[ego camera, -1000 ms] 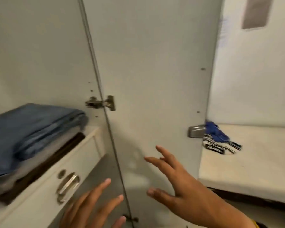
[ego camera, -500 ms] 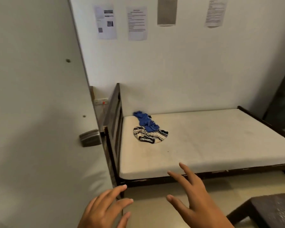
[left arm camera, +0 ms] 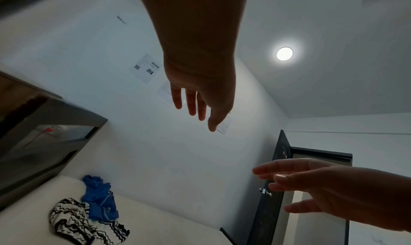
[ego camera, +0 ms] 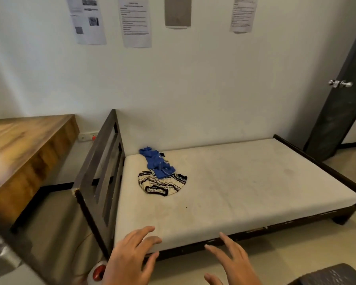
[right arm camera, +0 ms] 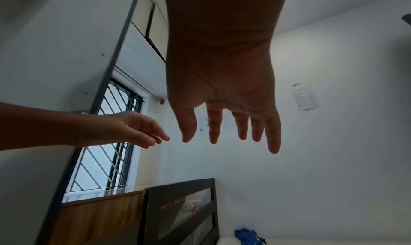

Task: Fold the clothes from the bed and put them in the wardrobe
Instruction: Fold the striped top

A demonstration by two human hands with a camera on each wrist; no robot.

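The blue garment (ego camera: 157, 163) lies crumpled on the bed (ego camera: 245, 182) near the headboard (ego camera: 99, 173), its lower end overlapping a black-and-white zigzag-patterned garment (ego camera: 162, 185) just in front of it. Both clothes sit well apart from the hands, which hover over the bed's near edge. The left hand (ego camera: 130, 258) has its fingers spread and relaxed, holding nothing; the right hand (ego camera: 232, 262) is likewise splayed and empty. A wooden tabletop (ego camera: 19, 138) stands left of the headboard. The wardrobe is cut off at the lower left corner, blurred. What kind of garments these are is hard to make out.
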